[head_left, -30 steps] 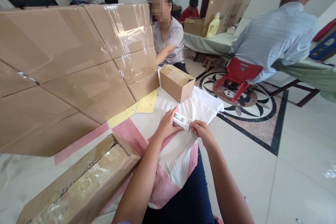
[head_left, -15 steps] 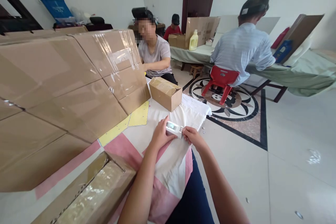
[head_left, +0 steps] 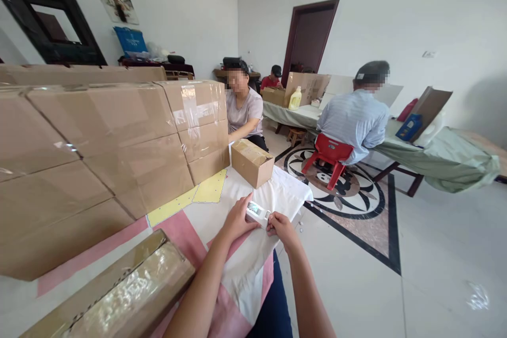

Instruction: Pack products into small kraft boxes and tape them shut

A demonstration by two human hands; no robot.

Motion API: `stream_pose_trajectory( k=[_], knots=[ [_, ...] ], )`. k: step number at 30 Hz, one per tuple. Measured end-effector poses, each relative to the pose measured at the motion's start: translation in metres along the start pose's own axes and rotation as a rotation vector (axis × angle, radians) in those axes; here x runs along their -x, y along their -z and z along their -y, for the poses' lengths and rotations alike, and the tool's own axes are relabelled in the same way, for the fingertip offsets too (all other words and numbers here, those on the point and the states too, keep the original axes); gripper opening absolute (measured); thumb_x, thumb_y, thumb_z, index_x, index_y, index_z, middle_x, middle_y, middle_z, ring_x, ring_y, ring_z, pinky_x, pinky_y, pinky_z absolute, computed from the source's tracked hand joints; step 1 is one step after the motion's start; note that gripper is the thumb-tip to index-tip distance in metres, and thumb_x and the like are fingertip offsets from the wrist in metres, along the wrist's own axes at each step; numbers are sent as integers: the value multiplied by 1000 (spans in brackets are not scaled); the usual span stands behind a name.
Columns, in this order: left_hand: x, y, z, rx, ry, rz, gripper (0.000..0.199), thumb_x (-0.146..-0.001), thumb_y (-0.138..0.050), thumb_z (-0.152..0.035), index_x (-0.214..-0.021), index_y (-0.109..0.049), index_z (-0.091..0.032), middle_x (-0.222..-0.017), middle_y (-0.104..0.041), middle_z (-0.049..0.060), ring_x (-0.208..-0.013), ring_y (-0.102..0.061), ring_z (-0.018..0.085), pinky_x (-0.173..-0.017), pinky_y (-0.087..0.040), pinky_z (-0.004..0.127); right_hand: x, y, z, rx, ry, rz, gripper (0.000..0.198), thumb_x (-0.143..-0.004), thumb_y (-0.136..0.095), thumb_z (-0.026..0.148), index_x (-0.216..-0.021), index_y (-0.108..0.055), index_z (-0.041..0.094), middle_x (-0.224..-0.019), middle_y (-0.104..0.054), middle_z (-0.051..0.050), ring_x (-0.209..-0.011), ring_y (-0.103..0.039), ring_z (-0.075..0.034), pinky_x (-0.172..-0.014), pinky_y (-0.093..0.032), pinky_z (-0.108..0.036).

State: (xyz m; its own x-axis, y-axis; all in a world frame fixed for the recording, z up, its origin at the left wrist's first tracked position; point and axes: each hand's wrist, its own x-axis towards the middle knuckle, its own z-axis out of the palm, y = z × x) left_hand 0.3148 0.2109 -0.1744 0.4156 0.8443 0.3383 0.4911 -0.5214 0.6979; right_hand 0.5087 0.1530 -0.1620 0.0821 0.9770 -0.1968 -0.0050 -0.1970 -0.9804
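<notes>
My left hand point(head_left: 236, 217) is wrapped around the left end of a small white handheld device point(head_left: 257, 213) with a little screen on its upper face. At the device's right end, by a frame-like loop, the fingers of my right hand point(head_left: 282, 226) are pinched closed. What exactly lies between those fingertips is too small to tell. Both hands are over the front edge of a table covered with a pink, white and yellow cloth point(head_left: 245, 274). Just beyond them, on the cloth, sits a closed brown carton point(head_left: 253, 163).
Stacked taped cartons point(head_left: 119, 142) form a wall on the left, with a long carton point(head_left: 119, 290) lying close by my left forearm. A person in a grey shirt point(head_left: 247, 111) sits past the stack. Another person sits on a red chair point(head_left: 333, 152) at a green-covered table point(head_left: 447, 161).
My view has tilted upward, so the room sits lower in the picture. Both hands keep their hold on the white device, which looks slightly more tilted.
</notes>
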Motion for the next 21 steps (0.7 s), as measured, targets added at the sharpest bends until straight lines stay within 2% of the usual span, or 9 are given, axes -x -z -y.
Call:
stream_pose_trajectory(
  k=[6,12,17,21],
  knots=[
    [1,-1,0,14,-28,-8,114,-64,-90,-32,-158,-24,-28,-140,-50,12,-128,-50,31,-108,-43,45,-2,-1,-6,-30,41,-40,49,-64,-75,64,-63,-57,19,-56,-58,0,-56,-57,-13,-58,-54,-27],
    [4,3,-6,11,-47,-24,109,-63,-92,-33,-154,-33,-23,-144,-50,12,-130,-49,30,-110,-40,41,-4,4,-7,-67,43,-21,48,-58,-80,59,-60,-56,18,-55,-53,3,-58,-58,-12,-60,-56,-26],
    [7,4,-7,23,-14,-44,111,-59,-94,-39,-152,-36,-22,-139,-54,13,-125,-54,30,-106,-43,39,-5,7,-5,-82,28,22,46,-53,-84,52,-57,-53,19,-56,-50,4,-61,-59,-12,-63,-57,-25],
    [10,2,-7,34,42,-73,103,-55,-95,-42,-143,-46,-22,-134,-59,12,-121,-56,33,-103,-44,43,-1,8,-1,-70,20,56,48,-48,-86,53,-56,-52,19,-56,-49,4,-62,-60,-14,-66,-57,-28]
  ],
)
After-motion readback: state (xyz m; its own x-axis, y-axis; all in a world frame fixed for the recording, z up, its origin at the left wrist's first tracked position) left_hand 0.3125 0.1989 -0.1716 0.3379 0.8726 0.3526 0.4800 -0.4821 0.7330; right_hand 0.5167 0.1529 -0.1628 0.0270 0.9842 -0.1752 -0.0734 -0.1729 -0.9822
